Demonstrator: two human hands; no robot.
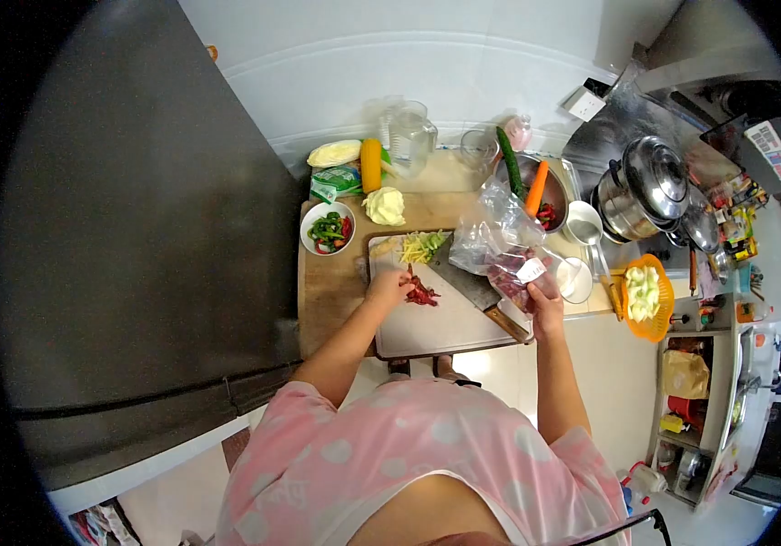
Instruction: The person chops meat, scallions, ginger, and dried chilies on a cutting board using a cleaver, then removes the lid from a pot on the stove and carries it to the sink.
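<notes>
One heap of dark red dried chillies: on the cutting board, left of its middle; we see its long axis slant from the far left toward the near right.
Left hand: the nearer hand, at the heap's left edge, fingers drawn narrow; we cannot tell whether a piece is pinched between them.
Right hand: closed on the lower end of a clear plastic bag, through which we see similar dark red contents.
Cleaver: flat on the board between heap and right hand, roughly parallel to the heap, wooden handle toward us and to the right; the bag hangs partly over it.
Sliced yellow and green pieces: at the board's far edge, beyond the heap.
Surroundings: we note a cabbage piece beyond the board, a white bowl of cut peppers at left, and a cucumber and carrot in a metal bowl beyond the bag.
</notes>
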